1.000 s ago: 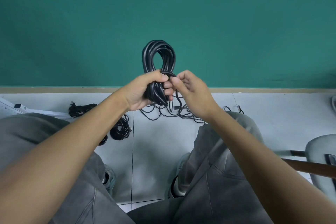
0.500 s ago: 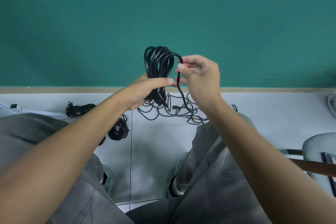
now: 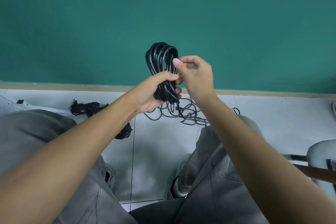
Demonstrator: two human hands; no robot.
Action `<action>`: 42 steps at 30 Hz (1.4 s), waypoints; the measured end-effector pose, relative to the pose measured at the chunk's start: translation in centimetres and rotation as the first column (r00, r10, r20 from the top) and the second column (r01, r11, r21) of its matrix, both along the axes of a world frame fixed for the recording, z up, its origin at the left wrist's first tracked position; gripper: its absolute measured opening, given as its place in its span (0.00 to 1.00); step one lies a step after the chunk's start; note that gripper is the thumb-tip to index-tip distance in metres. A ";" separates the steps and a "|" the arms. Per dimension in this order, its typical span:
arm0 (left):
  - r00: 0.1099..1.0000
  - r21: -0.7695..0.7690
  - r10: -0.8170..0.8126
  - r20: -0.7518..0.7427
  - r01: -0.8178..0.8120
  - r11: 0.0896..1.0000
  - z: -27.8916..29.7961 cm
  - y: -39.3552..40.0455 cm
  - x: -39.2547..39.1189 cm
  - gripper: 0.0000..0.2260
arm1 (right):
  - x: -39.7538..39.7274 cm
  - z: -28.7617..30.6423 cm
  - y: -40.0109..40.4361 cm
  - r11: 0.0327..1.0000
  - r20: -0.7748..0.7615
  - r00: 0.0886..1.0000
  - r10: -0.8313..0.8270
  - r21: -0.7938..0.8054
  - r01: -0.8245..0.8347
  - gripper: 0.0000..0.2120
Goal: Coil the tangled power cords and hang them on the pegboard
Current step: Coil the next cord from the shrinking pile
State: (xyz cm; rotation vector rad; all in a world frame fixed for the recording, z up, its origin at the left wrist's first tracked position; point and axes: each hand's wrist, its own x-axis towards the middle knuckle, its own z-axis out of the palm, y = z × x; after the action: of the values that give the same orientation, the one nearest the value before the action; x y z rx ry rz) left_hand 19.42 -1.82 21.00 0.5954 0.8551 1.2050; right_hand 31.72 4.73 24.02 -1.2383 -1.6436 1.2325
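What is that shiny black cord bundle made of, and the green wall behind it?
The coiled black cord bundle in the left hand looks like rubber or plastic sheathing: smooth, slightly glossy, with light streaks along its bending loops. The flat green wall looks matte, perhaps painted or a board covering; it shows no shine, and the material underneath cannot be told.

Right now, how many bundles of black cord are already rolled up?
3. One coiled cord is held up in the left hand. Two finished bundles lie on the floor: one near the wall, one partly hidden behind the left forearm. More may be hidden.
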 end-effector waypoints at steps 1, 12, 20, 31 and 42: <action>0.999 0.018 0.004 0.031 -0.004 1.000 0.1 0.1 0.0 0.06 | 0.1 -0.5 -0.3 0.997 -0.014 0.999 0.038 -0.061 -0.038 0.13; 0.817 -0.114 0.553 -0.162 -0.572 0.812 -0.4 1.4 -2.2 0.06 | 3.1 -3.5 -5.4 0.848 0.262 0.811 0.523 -0.253 -0.465 0.10; 0.848 0.116 0.278 -0.451 -0.253 0.960 -1.8 1.3 -1.4 0.15 | 3.1 1.7 -2.4 0.885 0.447 0.837 0.317 0.177 -0.430 0.05; 0.966 0.032 -0.254 -0.046 0.256 0.966 0.1 -0.2 -0.9 0.15 | 3.6 0.5 -0.8 0.879 0.344 0.922 0.176 0.367 -0.304 0.08; 0.996 -0.003 -0.090 -0.015 0.090 0.996 -0.5 -0.1 -1.1 0.14 | 4.3 -3.0 0.3 0.940 0.449 0.872 0.195 0.170 -0.297 0.04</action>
State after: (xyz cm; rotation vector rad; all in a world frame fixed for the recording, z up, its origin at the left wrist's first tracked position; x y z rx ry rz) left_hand 18.33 -1.88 20.48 0.6355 0.8337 1.1188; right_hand 36.05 5.08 21.04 -1.2324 -2.2588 0.9101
